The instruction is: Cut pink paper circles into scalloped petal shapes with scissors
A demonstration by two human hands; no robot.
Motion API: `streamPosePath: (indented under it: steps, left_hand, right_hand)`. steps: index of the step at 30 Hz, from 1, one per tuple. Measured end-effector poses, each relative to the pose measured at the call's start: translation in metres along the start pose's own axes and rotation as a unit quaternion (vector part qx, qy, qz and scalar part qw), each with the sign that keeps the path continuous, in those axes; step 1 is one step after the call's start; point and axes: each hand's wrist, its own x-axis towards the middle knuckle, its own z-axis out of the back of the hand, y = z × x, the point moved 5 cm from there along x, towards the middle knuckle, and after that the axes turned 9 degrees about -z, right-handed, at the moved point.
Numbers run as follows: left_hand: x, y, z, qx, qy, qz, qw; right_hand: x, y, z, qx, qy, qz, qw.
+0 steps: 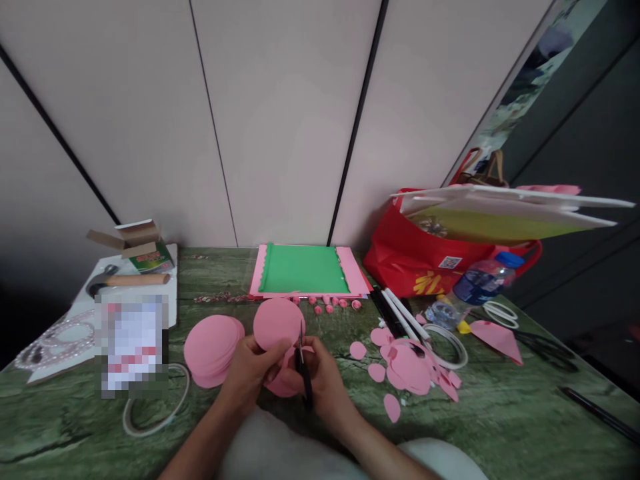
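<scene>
My left hand (249, 371) pinches a pink paper circle (277, 323) and holds it upright over the green table (500, 413). My right hand (324, 381) is closed around black scissors (302, 369) whose blades point up into the circle's right edge. A stack of pink circles (213, 349) lies flat just left of my left hand. Cut pink pieces (410, 368) are scattered to the right of my right hand.
Green and pink sheets (303, 269) lie at the back by small pink rolled bits (330, 303). A red bag (425, 257) holds boards at the right, beside a water bottle (475, 287). Tape rolls (155, 403), a hammer (127, 280), a cardboard box (137, 243) and more scissors (545, 347) lie around.
</scene>
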Motion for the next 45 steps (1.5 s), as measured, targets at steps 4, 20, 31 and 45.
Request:
streamPosePath:
  steps: [4, 20, 31, 45]
  left_hand:
    - [-0.001, -0.002, -0.001, 0.001, 0.0, -0.007, 1.0]
    - [-0.001, -0.003, 0.0, -0.025, -0.007, -0.008, 1.0]
    - [-0.001, -0.007, 0.0, -0.068, -0.01, -0.03, 0.997]
    - [0.0, -0.002, 0.002, -0.024, -0.012, -0.015, 1.0]
  right_hand:
    - [0.003, -0.004, 0.002, -0.003, 0.003, -0.003, 1.0]
    - [0.004, -0.011, 0.003, -0.001, 0.012, -0.032, 0.999]
    - [0.002, -0.008, 0.005, -0.028, 0.002, -0.031, 0.999]
    - [0.0, -0.005, 0.0, -0.023, -0.001, -0.003, 1.0]
